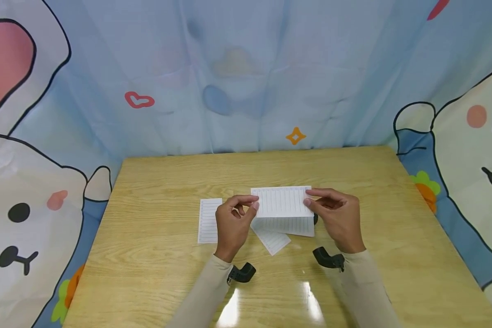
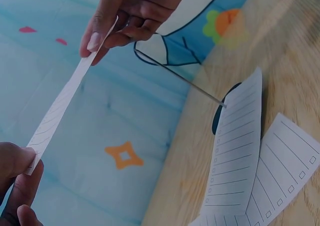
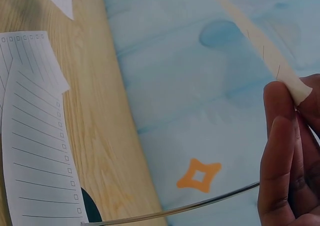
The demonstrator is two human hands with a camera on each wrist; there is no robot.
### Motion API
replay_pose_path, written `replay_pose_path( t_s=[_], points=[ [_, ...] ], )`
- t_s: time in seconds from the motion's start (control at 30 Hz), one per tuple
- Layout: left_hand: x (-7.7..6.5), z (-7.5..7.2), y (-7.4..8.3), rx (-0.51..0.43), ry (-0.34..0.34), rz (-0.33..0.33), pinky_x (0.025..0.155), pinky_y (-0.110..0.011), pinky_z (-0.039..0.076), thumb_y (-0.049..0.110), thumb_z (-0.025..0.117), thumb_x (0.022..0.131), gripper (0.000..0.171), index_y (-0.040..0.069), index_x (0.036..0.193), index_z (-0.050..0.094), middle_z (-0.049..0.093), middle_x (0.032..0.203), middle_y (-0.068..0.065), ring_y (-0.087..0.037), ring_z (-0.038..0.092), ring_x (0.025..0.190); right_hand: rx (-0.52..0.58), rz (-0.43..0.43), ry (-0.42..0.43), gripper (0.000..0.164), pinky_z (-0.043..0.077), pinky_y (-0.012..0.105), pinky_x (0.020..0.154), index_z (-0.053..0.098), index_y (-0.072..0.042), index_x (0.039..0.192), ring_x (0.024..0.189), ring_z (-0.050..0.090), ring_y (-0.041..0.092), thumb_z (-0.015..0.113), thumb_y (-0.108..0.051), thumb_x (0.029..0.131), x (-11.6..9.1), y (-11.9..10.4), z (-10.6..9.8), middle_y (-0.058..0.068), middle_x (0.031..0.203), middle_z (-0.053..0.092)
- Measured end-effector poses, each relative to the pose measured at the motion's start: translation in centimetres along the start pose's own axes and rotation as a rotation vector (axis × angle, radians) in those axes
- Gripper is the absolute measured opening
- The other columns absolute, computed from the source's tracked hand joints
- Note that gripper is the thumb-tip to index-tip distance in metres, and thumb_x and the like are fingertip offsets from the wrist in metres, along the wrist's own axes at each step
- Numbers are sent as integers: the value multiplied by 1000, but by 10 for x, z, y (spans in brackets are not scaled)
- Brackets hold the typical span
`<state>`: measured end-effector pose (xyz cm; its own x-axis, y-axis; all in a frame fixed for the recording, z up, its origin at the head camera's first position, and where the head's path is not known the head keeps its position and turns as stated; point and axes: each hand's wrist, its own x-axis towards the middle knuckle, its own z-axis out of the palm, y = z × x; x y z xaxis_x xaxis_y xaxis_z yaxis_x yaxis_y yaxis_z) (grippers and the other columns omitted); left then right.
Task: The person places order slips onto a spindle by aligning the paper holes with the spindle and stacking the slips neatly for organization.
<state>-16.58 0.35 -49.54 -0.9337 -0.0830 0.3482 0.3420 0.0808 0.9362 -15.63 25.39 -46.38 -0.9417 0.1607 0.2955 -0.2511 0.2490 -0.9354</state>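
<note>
My left hand [image 1: 235, 225] pinches the left edge of a white lined sheet with checkboxes [image 1: 282, 202]. The same sheet's right edge is pinched by my right hand [image 1: 338, 218], so it hangs raised above the table. Seen nearly edge-on in the left wrist view, this paper [image 2: 62, 103] runs between both hands. Under it lies another lined sheet [image 2: 232, 151], meeting a thin metal rod [image 2: 185, 80] that rises from a dark base [image 2: 218, 117]. Whether the rod pierces that sheet, I cannot tell. A tilted sheet [image 1: 274, 241] lies partly beneath.
One more lined sheet [image 1: 209, 221] lies on the wooden table [image 1: 156, 237], left of the stack and partly behind my left hand. Past the far table edge hangs a blue printed curtain [image 1: 246, 91]. The rod [image 3: 200, 204] stands up near my right hand.
</note>
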Motion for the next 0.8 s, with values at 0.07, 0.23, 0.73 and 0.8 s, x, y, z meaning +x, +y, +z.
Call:
replay_pose_path(
  t_s=[0.07,0.23,0.73,0.8],
  points=[
    [0,1,0,8,-5,-6,58,-19,35,10,81,94,11,15,103,84,77,90,-7,-12,48,68,2,0,1,22,56,19,66,81,3,111,75,72,11,84,-3,90,0,0,-1,-7,102,80],
    [0,2,0,27,-23,-24,59,-19,37,12,80,95,10,16,103,84,78,91,-5,-11,48,70,-7,-2,1,22,55,19,65,81,3,111,75,71,12,84,-3,90,-2,0,-2,-7,102,80],
    [7,-2,-1,-35,-115,-10,54,-17,35,17,80,96,8,14,103,84,78,96,-8,-12,52,71,28,17,12,22,56,18,67,80,6,110,79,70,11,84,-3,90,-4,-6,-5,-4,102,80],
    [8,-2,0,-41,-119,-4,54,-17,35,17,81,96,8,14,102,85,78,95,-9,-10,51,69,40,23,25,21,57,18,69,80,7,108,80,72,10,84,-3,90,-4,-6,-4,-4,101,81]
  ],
)
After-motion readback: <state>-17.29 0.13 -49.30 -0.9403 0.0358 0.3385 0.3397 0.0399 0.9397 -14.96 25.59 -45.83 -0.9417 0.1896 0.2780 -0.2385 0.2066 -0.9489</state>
